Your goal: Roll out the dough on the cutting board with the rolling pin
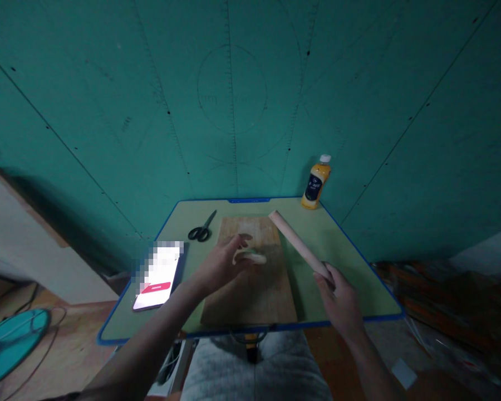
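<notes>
Over the wooden cutting board point(271, 301), my left hand point(223, 262) has its fingers apart and curved. A small, pale, greenish-white piece point(253, 257) shows just beyond its palm, between the finger and thumb side. It is blurred; its kind, and whether the fingers touch it, I cannot tell. My right hand point(338, 295) is closed around the near end of a pale wooden rolling pin point(298, 243). The pin slants up and to the left, its far end above the board's upper right corner.
Black-handled scissors point(200, 231) lie left of the board, with a lit phone point(156, 284) nearer me. An orange drink bottle point(316, 184) stands at the back right of the blue-edged table point(350, 278). A green wall point(250, 111) rises behind.
</notes>
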Action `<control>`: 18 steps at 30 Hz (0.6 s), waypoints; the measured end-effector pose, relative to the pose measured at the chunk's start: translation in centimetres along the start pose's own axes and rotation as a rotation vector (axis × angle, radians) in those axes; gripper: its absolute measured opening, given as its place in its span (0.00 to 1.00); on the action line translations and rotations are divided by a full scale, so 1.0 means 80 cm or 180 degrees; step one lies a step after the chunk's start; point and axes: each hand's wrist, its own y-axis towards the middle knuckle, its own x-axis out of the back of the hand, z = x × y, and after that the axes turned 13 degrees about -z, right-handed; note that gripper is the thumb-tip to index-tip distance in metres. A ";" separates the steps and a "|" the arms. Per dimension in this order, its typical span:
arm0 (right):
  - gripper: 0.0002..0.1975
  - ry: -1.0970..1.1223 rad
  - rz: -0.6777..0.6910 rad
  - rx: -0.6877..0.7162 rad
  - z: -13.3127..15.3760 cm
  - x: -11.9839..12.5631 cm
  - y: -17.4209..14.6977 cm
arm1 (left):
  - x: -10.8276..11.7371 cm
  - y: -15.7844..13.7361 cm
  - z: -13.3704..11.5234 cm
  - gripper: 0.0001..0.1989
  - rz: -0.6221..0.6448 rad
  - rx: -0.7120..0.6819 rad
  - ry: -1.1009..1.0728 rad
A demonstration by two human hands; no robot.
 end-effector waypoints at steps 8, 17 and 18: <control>0.26 0.0010 -0.0024 0.0028 -0.005 -0.001 -0.002 | -0.005 0.039 0.016 0.06 0.0382 0.0272 -0.0216; 0.27 0.0036 -0.0046 -0.0010 -0.004 0.002 -0.001 | -0.019 0.090 0.056 0.17 0.0591 0.0816 -0.0214; 0.27 0.0035 -0.0052 -0.0003 -0.004 0.002 -0.001 | -0.020 0.095 0.059 0.17 0.0613 0.0756 -0.0113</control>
